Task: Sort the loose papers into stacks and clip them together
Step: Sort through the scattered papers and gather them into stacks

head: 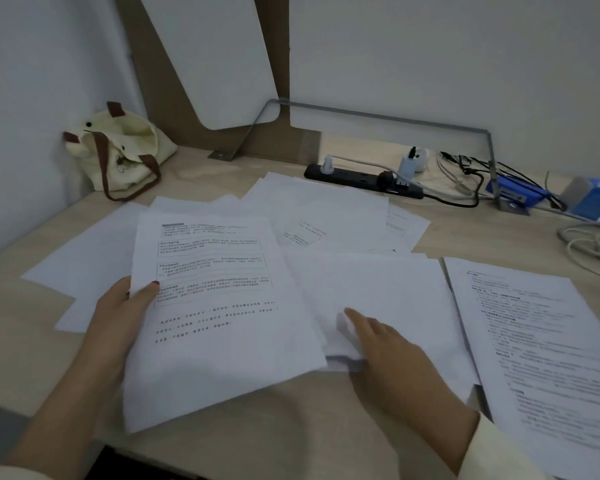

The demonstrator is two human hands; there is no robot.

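A printed sheet (215, 306) is being held by its left edge in the left grip (118, 317), which is clamped on it with the thumb on top and the fingers beneath. The right grip (388, 351) is being rested, fingers straight, on blank-faced sheets (395, 289) just beside it, and one corner is being curled up at the fingertip. A printed stack (534, 341) is lying at the right of the bench (291, 427), and more loose papers (326, 209) are being left scattered towards the power strip (361, 180). Sorting is judged to be the step in hand. Nothing is being clipped yet, and no clip is being seen. Next, the held sheet is probably to be matched to a pile and laid squarely on it, with the thin sheets steadied against sliding.
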